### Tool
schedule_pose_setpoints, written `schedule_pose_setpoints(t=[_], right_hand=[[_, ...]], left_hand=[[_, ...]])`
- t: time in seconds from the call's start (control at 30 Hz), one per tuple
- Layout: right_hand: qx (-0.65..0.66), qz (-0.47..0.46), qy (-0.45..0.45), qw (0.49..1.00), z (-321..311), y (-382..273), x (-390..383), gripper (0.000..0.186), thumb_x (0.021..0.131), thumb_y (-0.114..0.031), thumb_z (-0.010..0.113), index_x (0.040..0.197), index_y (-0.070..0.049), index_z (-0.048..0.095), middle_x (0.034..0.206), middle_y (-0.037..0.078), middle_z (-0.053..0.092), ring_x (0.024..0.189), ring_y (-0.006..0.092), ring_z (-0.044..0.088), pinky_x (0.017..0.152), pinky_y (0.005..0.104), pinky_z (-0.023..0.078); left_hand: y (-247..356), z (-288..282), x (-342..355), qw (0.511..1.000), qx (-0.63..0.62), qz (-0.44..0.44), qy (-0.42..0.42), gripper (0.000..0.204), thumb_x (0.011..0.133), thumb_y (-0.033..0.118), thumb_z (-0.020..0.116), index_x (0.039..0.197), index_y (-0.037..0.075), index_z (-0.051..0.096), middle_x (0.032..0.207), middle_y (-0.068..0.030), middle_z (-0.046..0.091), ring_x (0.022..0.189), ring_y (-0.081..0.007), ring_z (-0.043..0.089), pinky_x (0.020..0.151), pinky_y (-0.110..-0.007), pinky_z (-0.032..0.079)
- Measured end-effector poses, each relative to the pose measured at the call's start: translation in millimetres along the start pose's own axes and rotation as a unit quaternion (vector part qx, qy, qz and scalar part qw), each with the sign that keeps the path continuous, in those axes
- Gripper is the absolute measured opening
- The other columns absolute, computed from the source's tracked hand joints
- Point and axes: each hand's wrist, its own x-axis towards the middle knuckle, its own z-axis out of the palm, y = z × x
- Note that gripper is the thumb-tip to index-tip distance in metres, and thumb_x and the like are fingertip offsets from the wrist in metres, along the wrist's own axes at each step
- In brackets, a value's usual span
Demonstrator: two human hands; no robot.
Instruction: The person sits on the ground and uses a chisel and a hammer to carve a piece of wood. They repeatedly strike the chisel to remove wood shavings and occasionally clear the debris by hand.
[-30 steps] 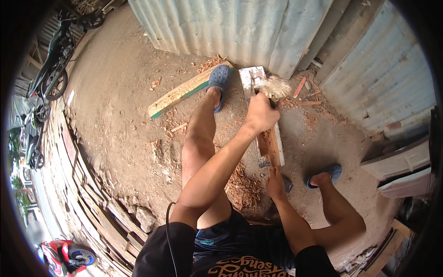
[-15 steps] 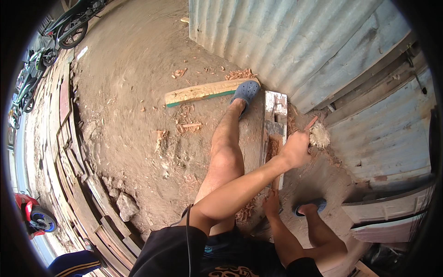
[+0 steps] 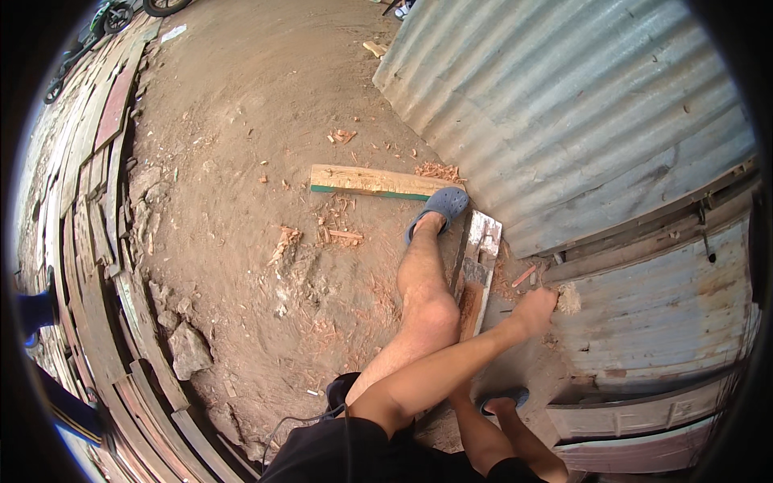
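My left hand [image 3: 534,314] grips a tool with a pale, frayed head [image 3: 569,298], held just right of a narrow, weathered board [image 3: 485,233] with a reddish hollow cut along it. My left forearm crosses in front of my right hand [image 3: 458,391], which is mostly hidden near the board's lower end; its fingers do not show. My bent left leg lies alongside the board, with the blue clog [image 3: 437,209] at its upper end. A pale plank with a green edge [image 3: 362,180] lies beside that clog.
Corrugated metal sheets [image 3: 547,105] stand along the right. Stacked wooden planks [image 3: 93,241] and a rock [image 3: 191,352] line the left. Motorbikes [image 3: 113,18] stand top left. Another person's dark-trousered leg [image 3: 72,410] shows at the left edge. Wood shavings [image 3: 439,171] are scattered on the dirt.
My left hand and tool have moved rightward off the board. The view has shifted, placing board and plank lower in the picture. My right hand has become mostly hidden behind my left forearm.
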Motion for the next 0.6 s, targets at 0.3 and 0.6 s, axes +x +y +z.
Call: schedule_pose_setpoints(t=[0.3, 0.6], right_hand=[[-0.008, -0.032, -0.032, 0.999, -12, -8, -18, 0.072, 0.094, -0.051, 0.057, 0.149, -0.010, 0.036, 0.150, 0.015, 0.043, 0.139, 0.0272, 0.040, 0.112, 0.0416, 0.034], [-0.063, -0.014, -0.067, 0.996, -89, -7, -46, 0.072, 0.094, -0.052, 0.057, 0.149, -0.010, 0.035, 0.151, 0.014, 0.042, 0.140, 0.0270, 0.039, 0.112, 0.0415, 0.033]], left_hand=[[0, -27, -4, 1.000, -0.010, -0.012, 0.007, 0.034, 0.066, -0.001, 0.069, 0.098, -0.009, 0.061, 0.097, -0.0286, 0.066, 0.094, -0.0439, 0.066, 0.083, -0.048, 0.055], [4, -28, -3, 1.000, -0.010, -0.013, -0.011, 0.030, 0.068, -0.004, 0.067, 0.097, -0.010, 0.063, 0.100, -0.0288, 0.066, 0.095, -0.0439, 0.067, 0.084, -0.047, 0.056]])
